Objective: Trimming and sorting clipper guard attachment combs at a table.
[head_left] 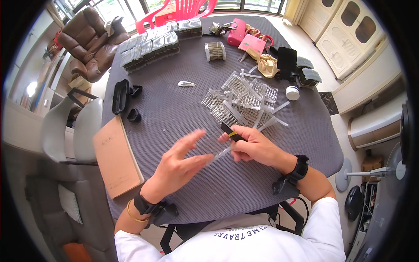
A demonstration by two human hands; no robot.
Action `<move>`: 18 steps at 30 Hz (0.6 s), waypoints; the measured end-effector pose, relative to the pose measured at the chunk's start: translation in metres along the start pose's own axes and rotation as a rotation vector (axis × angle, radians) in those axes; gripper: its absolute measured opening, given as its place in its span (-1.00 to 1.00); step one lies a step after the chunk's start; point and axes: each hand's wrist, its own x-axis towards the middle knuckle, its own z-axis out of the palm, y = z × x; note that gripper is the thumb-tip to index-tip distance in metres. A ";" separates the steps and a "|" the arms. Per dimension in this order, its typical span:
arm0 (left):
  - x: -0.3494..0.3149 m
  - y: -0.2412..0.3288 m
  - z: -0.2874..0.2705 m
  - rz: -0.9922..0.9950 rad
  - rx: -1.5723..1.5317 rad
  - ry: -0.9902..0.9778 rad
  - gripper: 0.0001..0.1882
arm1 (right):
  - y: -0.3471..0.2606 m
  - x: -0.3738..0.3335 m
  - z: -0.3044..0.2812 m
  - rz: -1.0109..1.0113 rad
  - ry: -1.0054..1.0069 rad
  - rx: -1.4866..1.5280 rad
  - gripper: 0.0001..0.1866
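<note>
My right hand [253, 146] is closed around a slim black tool with a yellow band [232, 132]; its kind is not clear. A clear ridged plastic strip [220, 153] runs from under my right fingers toward my left thumb. My left hand [179, 163] is slightly blurred, thumb and fingers apart, near the strip's lower end; whether the thumb touches it I cannot tell. Just beyond my right hand lies a loose pile of clear comb-like plastic pieces [248, 102]. A small, pale, pointed oval clip [186, 83] rests on the grey table mat [174, 111].
Stacked dark pieces with pale edges [150, 51] fill the back left. A wound spool [215, 51], red-handled scissors [266, 41], crumpled brown paper [267, 65] and a white jar [292, 92] lie farther back. Black trays [121, 97] and a tan notebook [115, 157] are leftward.
</note>
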 end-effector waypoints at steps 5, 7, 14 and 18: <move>-0.007 -0.002 0.000 -0.029 -0.057 -0.028 -0.81 | -0.001 0.000 0.002 0.016 -0.002 -0.051 -0.59; -0.006 -0.001 -0.001 -0.024 -0.052 -0.025 -0.82 | -0.002 -0.001 0.003 -0.004 0.015 -0.081 -0.57; -0.006 -0.001 -0.003 0.089 0.000 -0.148 -0.85 | -0.004 -0.004 0.004 -0.021 0.034 -0.070 -0.55; -0.006 0.000 -0.002 0.120 0.059 -0.134 -0.83 | -0.003 -0.004 0.004 -0.200 0.186 -0.322 -0.60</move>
